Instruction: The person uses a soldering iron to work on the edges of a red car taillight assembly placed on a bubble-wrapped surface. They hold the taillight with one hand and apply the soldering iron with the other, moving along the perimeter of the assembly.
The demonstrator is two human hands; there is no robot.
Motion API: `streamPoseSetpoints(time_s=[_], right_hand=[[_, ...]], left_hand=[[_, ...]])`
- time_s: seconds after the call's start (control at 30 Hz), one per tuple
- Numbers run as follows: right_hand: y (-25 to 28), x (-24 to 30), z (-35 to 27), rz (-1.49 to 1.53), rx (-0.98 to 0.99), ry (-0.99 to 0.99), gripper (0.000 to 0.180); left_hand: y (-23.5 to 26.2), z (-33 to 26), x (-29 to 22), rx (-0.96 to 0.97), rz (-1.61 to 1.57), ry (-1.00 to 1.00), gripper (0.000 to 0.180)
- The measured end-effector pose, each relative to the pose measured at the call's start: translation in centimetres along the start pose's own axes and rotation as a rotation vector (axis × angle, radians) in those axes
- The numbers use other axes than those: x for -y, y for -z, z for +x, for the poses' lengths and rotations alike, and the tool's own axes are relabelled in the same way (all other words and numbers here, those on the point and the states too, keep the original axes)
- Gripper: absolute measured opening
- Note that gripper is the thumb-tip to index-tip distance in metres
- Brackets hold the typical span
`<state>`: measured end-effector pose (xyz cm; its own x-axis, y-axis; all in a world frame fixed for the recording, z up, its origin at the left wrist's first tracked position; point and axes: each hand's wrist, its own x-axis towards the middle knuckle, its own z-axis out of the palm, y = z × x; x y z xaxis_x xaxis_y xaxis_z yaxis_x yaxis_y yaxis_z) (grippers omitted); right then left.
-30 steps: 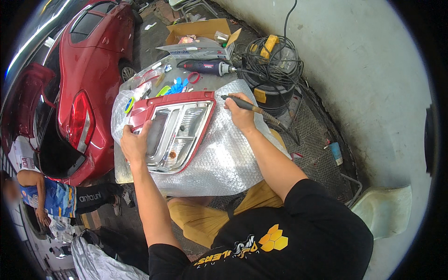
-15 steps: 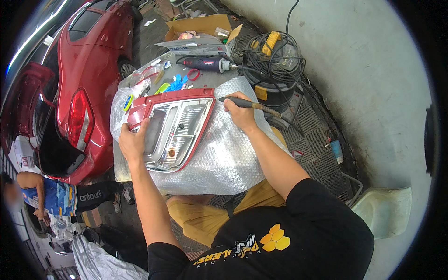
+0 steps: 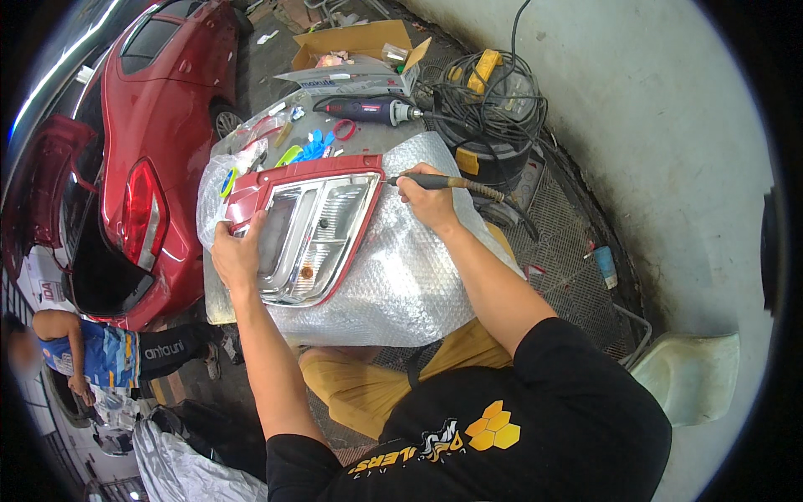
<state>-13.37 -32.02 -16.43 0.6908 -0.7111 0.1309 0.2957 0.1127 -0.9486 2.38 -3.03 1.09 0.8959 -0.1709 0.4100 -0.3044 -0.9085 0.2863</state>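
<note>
A car light (image 3: 328,219) with a clear, chromed lens and a red border lies on bubble wrap (image 3: 410,289) spread over a small table. My left hand (image 3: 236,255) grips its left edge, thumb on top and the other fingers partly hidden at the rim. Pinched in my right hand (image 3: 431,207) is a black rotary-tool handpiece (image 3: 437,181) on a flexible shaft. Its thin tip reaches the light's upper right edge; whether it touches, I cannot tell. Behind the light lies a dark rotary-tool motor (image 3: 368,110) with a silver nose.
Blue gloves (image 3: 315,147), a red tape roll (image 3: 344,129) and small bits lie behind the light. An open cardboard box (image 3: 351,42) stands beyond. Coiled cable sits on a black drum (image 3: 493,163) at right, near the wall. A red car (image 3: 167,109) and another person (image 3: 92,347) are left.
My right hand has shifted slightly left, bringing the handpiece's tip to the light's edge. My left hand keeps its hold on the light.
</note>
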Motion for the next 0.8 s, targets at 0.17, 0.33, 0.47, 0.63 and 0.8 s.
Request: streamPoseSetpoints(time_s=[0.17, 0.33, 0.47, 0.63, 0.8], right_hand=[[-0.30, 0.59, -0.15, 0.014, -0.087, 0.007, 0.018], [-0.18, -0.07, 0.17, -0.046, -0.062, 0.049, 0.018], [-0.01, -0.02, -0.09, -0.018, 0.009, -0.031, 0.018], [-0.46, 0.16, -0.15, 0.017, -0.075, 0.022, 0.020], [-0.30, 0.40, -0.25, 0.001, -0.026, 0.020, 0.020]], left_hand=[[0.09, -0.04, -0.04, 0.000, 0.014, 0.003, 0.083], [-0.02, -0.04, -0.02, -0.002, 0.003, -0.007, 0.082], [0.05, -0.01, 0.12, 0.003, 0.001, -0.006, 0.083], [0.17, -0.11, -0.19, 0.015, -0.003, 0.004, 0.082], [0.03, 0.05, 0.12, 0.009, 0.002, 0.005, 0.082]])
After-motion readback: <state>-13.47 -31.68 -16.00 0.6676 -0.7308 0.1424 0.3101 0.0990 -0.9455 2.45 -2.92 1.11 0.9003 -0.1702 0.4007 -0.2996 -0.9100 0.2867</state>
